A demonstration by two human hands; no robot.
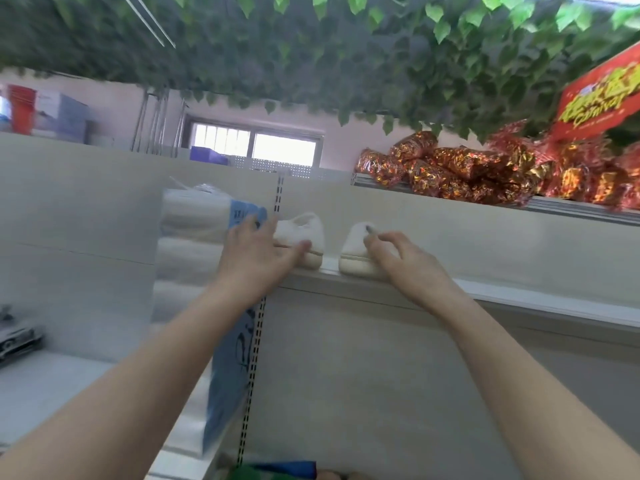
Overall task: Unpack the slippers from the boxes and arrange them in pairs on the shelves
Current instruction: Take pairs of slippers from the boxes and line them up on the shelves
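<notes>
Two white slippers stand side by side on a white shelf (519,299), with a small gap between them. My left hand (256,258) lies over the left slipper (304,233), its fingers stretched out and its thumb against the slipper's sole. My right hand (401,258) rests on the right slipper (356,251), with its fingers curled over the top of the slipper. Both arms reach up from the bottom of the view.
A stack of white goods wrapped in clear plastic with a blue label (204,216) stands just left of the slippers. Red and gold foil packs (467,174) lie on the shelf above, under a red box (602,95). Green artificial leaves (311,46) hang overhead.
</notes>
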